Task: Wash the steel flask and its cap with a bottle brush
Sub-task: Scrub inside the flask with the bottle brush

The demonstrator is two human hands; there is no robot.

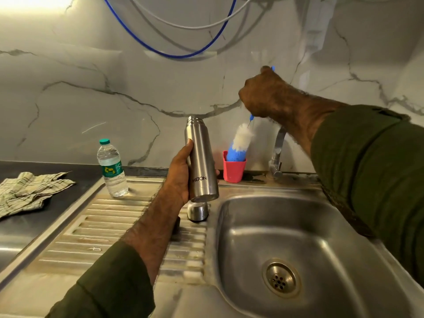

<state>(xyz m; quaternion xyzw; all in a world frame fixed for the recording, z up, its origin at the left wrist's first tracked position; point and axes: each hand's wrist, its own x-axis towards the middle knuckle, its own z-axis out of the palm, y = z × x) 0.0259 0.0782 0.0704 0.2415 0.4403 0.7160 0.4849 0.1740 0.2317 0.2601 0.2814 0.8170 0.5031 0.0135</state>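
Note:
My left hand (181, 177) grips the steel flask (202, 161) upright above the draining board, its mouth uncapped at the top. Just below it the steel cap (197, 211) stands on the board beside the sink basin (298, 237). My right hand (263, 95) holds the blue handle of the bottle brush (239, 143) up by the wall. The brush's white and blue bristle head hangs down with its tip inside a red cup (234, 172).
A plastic water bottle (112, 168) with a green cap stands at the board's back left. A checked cloth (29, 191) lies on the dark counter at the left. The tap (277, 154) rises behind the basin, under my right forearm. Hoses hang on the marble wall.

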